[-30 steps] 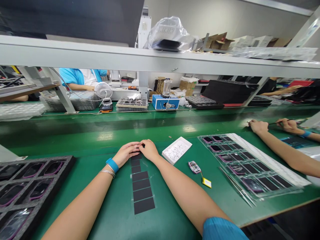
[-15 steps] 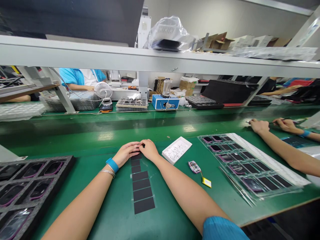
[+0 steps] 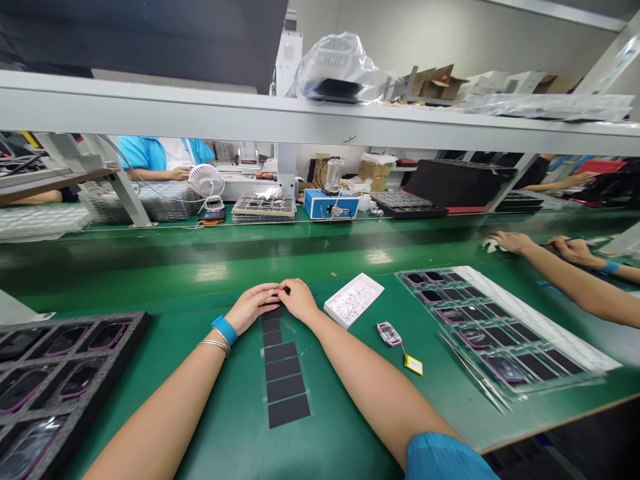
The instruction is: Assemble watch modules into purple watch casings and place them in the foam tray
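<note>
At the right edge a co-worker's hand [image 3: 511, 241] has slid out flat; the person's 2 hands stayed put. Head view: left hand [image 3: 251, 306] and right hand [image 3: 300, 299] meet mid-frame — both pinch the top end of the black strip [image 3: 285, 388], which lies flat on the green table [image 3: 220, 427] below them.

I see a green bench [image 3: 165, 313] under a strip of black squares [image 3: 283, 373]. From the strip's middle: a blue wristband [image 3: 225, 329] at ten o'clock, a white speckled tray [image 3: 353, 300] at two, a yellow pad [image 3: 413, 365] at three, purple-rimmed black pieces [image 3: 65, 340] at nine.
</note>
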A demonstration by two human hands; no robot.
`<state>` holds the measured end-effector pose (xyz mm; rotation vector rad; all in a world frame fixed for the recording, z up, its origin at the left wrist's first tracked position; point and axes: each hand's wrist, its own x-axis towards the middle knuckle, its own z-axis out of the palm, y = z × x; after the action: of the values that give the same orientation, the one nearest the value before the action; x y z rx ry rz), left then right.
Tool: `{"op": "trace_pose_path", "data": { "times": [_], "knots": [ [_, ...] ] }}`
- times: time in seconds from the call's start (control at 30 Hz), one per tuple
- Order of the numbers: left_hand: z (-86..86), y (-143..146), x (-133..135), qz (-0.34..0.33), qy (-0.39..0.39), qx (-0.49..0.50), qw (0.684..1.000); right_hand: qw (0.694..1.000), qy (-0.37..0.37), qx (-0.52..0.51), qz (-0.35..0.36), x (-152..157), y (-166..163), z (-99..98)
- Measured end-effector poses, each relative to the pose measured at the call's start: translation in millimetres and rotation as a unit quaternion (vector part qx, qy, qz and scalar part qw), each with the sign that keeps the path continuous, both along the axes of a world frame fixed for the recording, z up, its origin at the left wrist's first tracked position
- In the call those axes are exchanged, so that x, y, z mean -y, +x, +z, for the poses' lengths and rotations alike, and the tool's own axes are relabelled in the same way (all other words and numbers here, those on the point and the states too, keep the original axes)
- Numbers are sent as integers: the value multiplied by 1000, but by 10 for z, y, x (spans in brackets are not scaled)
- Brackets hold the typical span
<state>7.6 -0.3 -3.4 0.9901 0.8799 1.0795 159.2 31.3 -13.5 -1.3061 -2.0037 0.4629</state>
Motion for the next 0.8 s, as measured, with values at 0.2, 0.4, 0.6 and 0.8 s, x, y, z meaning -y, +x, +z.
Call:
{"op": "trace_pose_path", "data": {
  "times": [0.2, 0.4, 0.6, 0.8],
  "knots": [
    [-8, 0, -4, 1, -1, -2, 1000, 1000, 1, 5, 2, 4, -3, 2],
    [-19, -2, -12, -2, 2, -3, 1000, 1000, 1, 10, 0, -2, -3, 1],
    [-28, -8, -13, -1, 3, -3, 1000, 1000, 6, 11, 2, -14, 0, -20],
    [-25, -5, -10, 2, 2, -6, 1000, 1000, 11, 5, 6, 2, -2, -22]
  ]
}}
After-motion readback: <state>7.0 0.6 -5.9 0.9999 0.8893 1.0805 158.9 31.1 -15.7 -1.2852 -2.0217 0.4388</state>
